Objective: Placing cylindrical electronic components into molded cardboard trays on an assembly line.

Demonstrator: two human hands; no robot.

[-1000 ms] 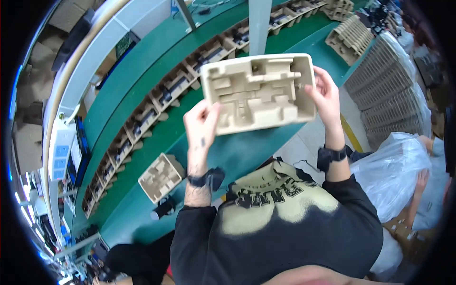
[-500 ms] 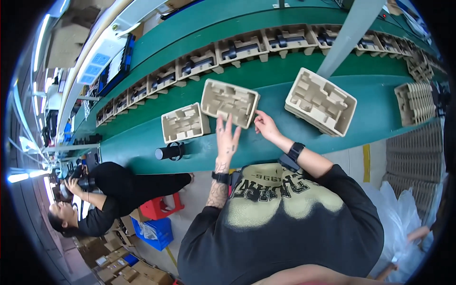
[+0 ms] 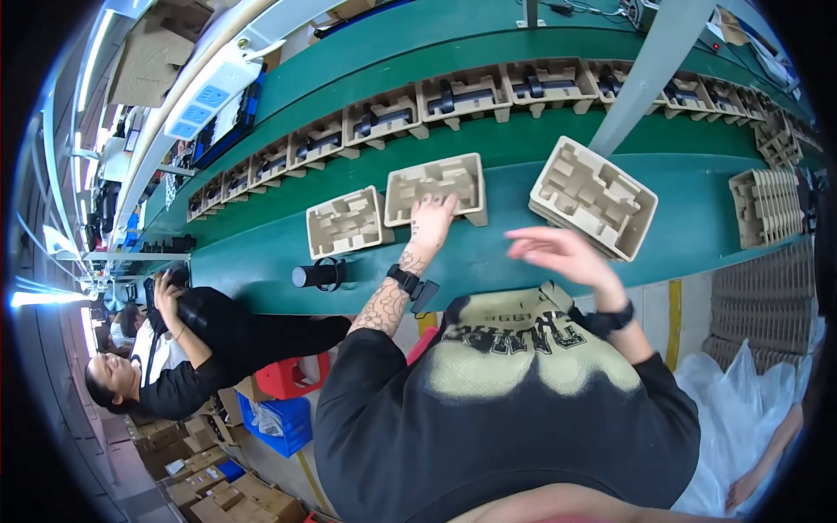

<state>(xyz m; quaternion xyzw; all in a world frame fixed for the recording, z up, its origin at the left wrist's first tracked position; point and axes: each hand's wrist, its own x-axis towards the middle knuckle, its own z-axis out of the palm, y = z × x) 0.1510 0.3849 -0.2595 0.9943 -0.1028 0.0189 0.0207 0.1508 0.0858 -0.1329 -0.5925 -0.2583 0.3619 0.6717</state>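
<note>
A beige moulded-pulp tray point(image 3: 410, 179) lies on the green bench, its compartments facing up. My left hand point(image 3: 433, 218) is curled over its near wall, with the fingertips inside and partly hidden. Just left of it sits a second pulp tray point(image 3: 340, 228), tilted slightly and showing nothing in its hollows. My right hand point(image 3: 562, 253) hovers over the bench's near side, open, fingers stretched leftward and holding nothing. Beyond that hand, to the right, stands a short stack of the same trays point(image 3: 595, 196).
A row of trays holding black parts point(image 3: 379, 124) runs along the far side. A black cylinder with a ring point(image 3: 318, 276) stands near the front edge. A grey post point(image 3: 649, 78) rises behind the stack. More nested trays point(image 3: 767, 209) sit far right. Another person point(image 3: 183, 349) is at left.
The middle tray has turned squarer and shifted slightly right. My left hand has reached over its near wall. My right hand has left the tray's side, moving right and toward me, fingers opening.
</note>
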